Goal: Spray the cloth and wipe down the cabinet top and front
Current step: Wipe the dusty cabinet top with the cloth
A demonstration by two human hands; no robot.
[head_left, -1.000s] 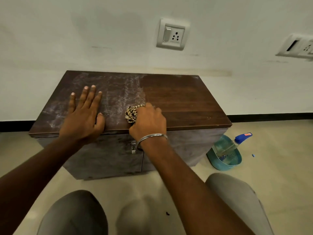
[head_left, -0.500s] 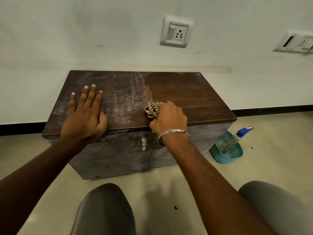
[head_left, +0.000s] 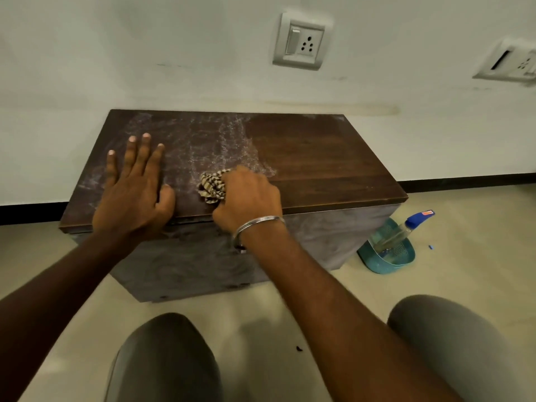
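A low dark wooden cabinet [head_left: 327, 158] stands against the white wall; its top is dusty white on the left half and dark and clean on the right. My right hand [head_left: 249, 198] grips a bunched striped cloth [head_left: 213, 187] near the top's front edge, about the middle. My left hand [head_left: 135, 184] rests flat on the dusty left part, fingers straight. The grey cabinet front [head_left: 327, 236] is partly hidden by my arms. A spray bottle [head_left: 406, 229] with a blue head lies in a teal basket [head_left: 385, 264] on the floor to the right.
Two wall sockets [head_left: 300, 42] [head_left: 512, 63] sit above the cabinet. My knees [head_left: 168, 358] are on the beige floor in front. A black skirting strip runs along the wall's base. A small dark speck [head_left: 298, 348] lies on the floor.
My right hand slid the cloth to the right along the front edge, then back left toward my left hand. My left hand stayed flat on the top.
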